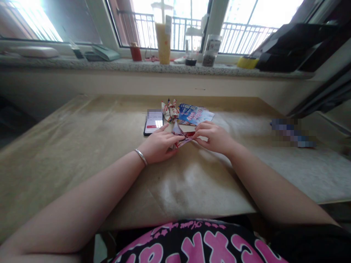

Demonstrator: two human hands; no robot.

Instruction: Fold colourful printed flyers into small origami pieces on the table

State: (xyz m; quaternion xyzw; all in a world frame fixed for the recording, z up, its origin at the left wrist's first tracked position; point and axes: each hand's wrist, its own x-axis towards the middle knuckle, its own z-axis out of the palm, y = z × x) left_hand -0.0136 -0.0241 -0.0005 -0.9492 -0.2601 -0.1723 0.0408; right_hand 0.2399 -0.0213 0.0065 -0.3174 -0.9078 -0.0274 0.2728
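Observation:
A piece of folded paper with pale purple and red printing lies between my hands on the table. My left hand, with a silver bangle at the wrist, presses the paper down with its thumb, and the fingers lie around its left side. At the right end, my right hand pinches an edge of the paper between thumb and fingertips. Just beyond are a cluster of folded paper pieces and a fanned stack of blue printed sheets. A phone lies close to my left fingertips.
A beige cover is spread over the table. A blurred bluish item lies at the right. On the windowsill stand a tall yellow-filled cup, a red jar, clear containers and a black bag.

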